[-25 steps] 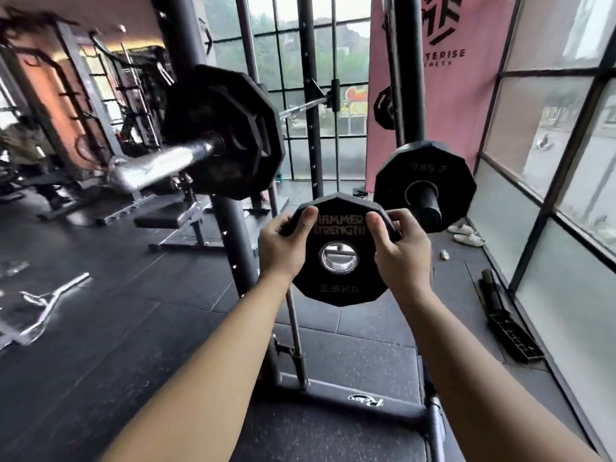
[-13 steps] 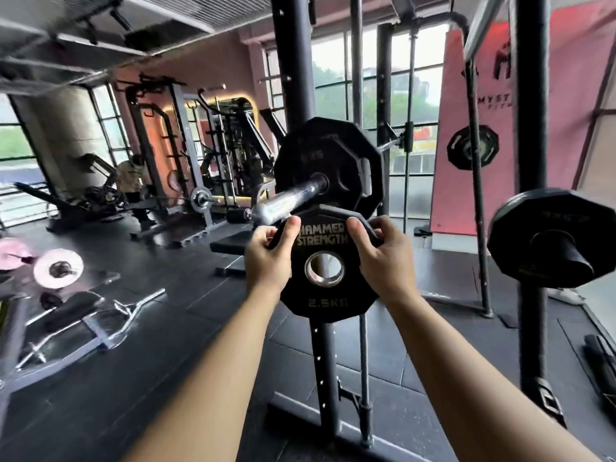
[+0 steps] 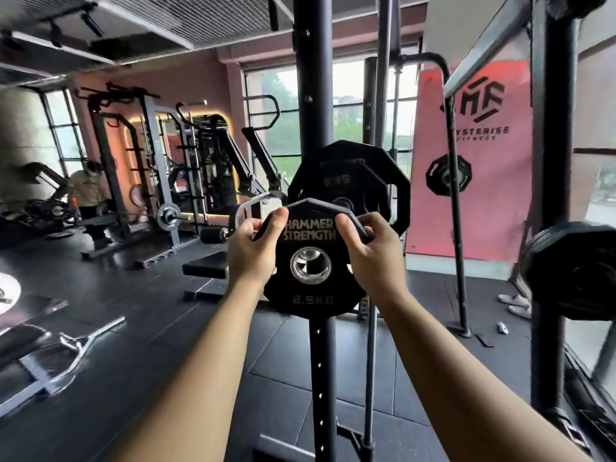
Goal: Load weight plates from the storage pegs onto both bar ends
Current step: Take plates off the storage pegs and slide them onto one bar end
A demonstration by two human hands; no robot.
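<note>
Both hands up! The 2.5 kg plate (image 3: 310, 240) sits dead centre, left hand (image 3: 252, 259) curled round its rim at nine o'clock, right hand (image 3: 372, 260) at three. Light, rigid, probably easy to handle; rim grips suit it.

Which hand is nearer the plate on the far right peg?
Right. The right hand grips the held plate on the side facing the peg plate; the left hand, its far side.

Left hand (image 3: 253, 251): bare; thumbnail short.
Right hand (image 3: 373, 258): bare; thumbnail short.
Left forearm (image 3: 200, 361): bare, uncovered as far as seen.
Right forearm (image 3: 443, 361): bare, uncovered as far as seen.
</note>
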